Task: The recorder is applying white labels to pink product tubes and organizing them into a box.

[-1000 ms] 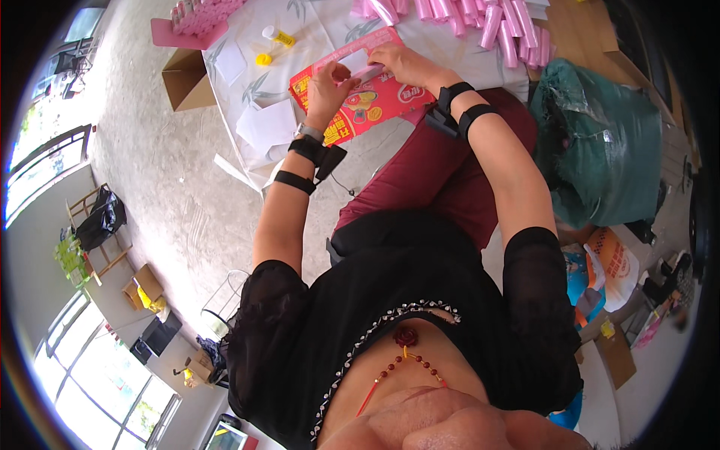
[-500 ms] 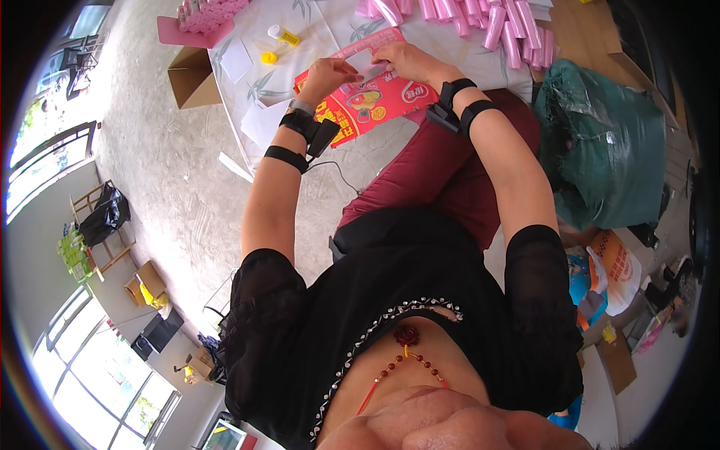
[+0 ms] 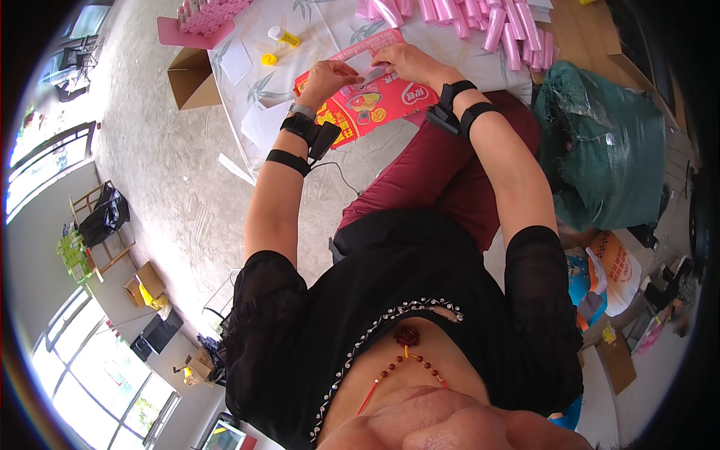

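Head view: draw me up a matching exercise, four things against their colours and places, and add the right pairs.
1. Printed sheet
2. Small cap
3. Large sack
4. Open carton

A. Dark green, right of the trousers
B. Brown, left of the tablecloth
C. Red, beneath the left hand and right hand
D. Yellow, beside the white tube

Pairs: 1-C, 2-D, 3-A, 4-B.

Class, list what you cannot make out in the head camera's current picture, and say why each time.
Head view: parts of the red printed sheet, hidden under the left hand and right hand.
Head view: exact shape of the pale piece between the hands, too small and partly covered.
Head view: the heap of pink rolls, cut off by the upper edge.
Head view: contents of the green bag, hidden by its wall.
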Demonstrator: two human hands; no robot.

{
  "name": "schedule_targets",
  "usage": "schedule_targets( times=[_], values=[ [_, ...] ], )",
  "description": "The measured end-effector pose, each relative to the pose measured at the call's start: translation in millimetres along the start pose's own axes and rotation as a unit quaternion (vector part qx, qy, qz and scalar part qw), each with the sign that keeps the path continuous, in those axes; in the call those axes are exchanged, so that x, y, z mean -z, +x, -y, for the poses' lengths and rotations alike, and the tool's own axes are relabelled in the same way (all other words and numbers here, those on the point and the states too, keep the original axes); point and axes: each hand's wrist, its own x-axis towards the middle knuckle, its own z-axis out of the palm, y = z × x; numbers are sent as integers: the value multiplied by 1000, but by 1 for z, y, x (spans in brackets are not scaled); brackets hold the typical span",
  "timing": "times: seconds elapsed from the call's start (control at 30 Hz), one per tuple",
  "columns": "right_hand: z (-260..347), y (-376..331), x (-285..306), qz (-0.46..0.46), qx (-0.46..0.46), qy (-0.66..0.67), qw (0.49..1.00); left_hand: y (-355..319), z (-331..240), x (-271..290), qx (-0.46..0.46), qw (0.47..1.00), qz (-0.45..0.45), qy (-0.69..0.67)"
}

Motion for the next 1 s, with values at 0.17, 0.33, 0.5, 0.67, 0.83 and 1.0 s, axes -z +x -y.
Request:
schedule_targets(
  times=[0.17,0.33,0.5,0.67,0.83,1.0],
  values=[
    [0,2,1,-3,17,-5,1000,1,3,3,5,1000,-1,3],
    [-6,2,-8,-53,20,-13,998,4,-8,-1,13,1000,2,27],
    [19,16,-21,-62,-93,13,994,-4,2,3,41,999,-9,27],
    [12,19,-19,-63,-116,2,991,-10,-13,3,76,990,-31,114],
    [10,22,-22,-42,-143,24,989,-52,-30,-29,-72,940,-246,226],
    [5,23,-25,-63,-97,10,993,-78,-41,-54,-170,872,-432,154]
  ],
)
